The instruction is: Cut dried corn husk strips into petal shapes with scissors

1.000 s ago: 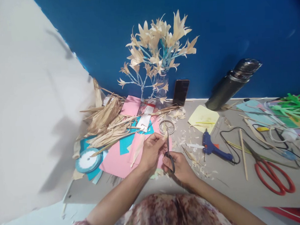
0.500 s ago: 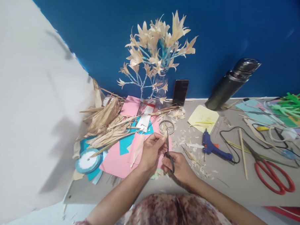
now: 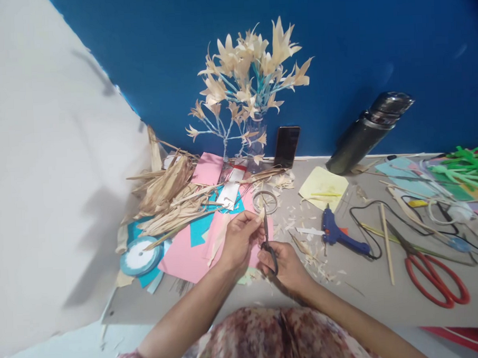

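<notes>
My left hand [image 3: 240, 239] is closed in a pinch on a small pale piece of dried husk [image 3: 261, 215], which sticks up past the fingertips. Small dark-handled scissors [image 3: 271, 254] are in my right hand [image 3: 288, 264], with fingers in the loops and blades pointing away from me. The blades lie right beside the husk piece; whether they touch it I cannot tell. Just beyond the fingertips lies a roll of tape [image 3: 264, 193]. Under my left hand spread pink sheets [image 3: 183, 258], with a long husk strip [image 3: 218, 240] on them.
A husk pile [image 3: 168, 195] and ribbon spool [image 3: 141, 255] lie left. Husk flowers [image 3: 246, 68] stand at the back by a phone [image 3: 287, 147] and a tilted flask [image 3: 369, 133]. To the right are a blue glue gun [image 3: 342, 238], its cord, and red-handled scissors [image 3: 437, 276].
Both hands stay in nearly the same place. The husk piece and the scissor blades have shifted slightly at the fingertips.
</notes>
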Available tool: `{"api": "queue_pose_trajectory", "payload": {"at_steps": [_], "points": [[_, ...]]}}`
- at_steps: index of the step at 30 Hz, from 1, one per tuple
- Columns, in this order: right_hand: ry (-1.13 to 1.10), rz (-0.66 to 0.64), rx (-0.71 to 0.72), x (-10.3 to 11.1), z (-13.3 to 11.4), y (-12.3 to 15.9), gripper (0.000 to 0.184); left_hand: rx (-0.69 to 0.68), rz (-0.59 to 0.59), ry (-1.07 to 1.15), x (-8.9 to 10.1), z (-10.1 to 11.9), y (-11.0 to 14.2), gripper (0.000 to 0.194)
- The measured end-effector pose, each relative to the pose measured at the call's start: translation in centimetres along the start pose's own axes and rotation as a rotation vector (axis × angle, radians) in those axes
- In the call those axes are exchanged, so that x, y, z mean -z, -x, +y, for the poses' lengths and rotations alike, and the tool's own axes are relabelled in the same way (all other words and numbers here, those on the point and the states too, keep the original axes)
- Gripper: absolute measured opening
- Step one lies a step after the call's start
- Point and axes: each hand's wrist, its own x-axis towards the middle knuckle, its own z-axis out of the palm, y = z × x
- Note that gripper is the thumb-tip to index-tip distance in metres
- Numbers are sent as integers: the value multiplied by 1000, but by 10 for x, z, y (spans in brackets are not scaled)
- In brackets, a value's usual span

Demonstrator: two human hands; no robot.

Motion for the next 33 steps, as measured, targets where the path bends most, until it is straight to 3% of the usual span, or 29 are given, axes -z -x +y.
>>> {"api": "queue_pose_trajectory", "payload": {"at_steps": [33], "points": [[109,-37,10,4,1,1,53,12,-7,-49,2,6,-3,21]]}}
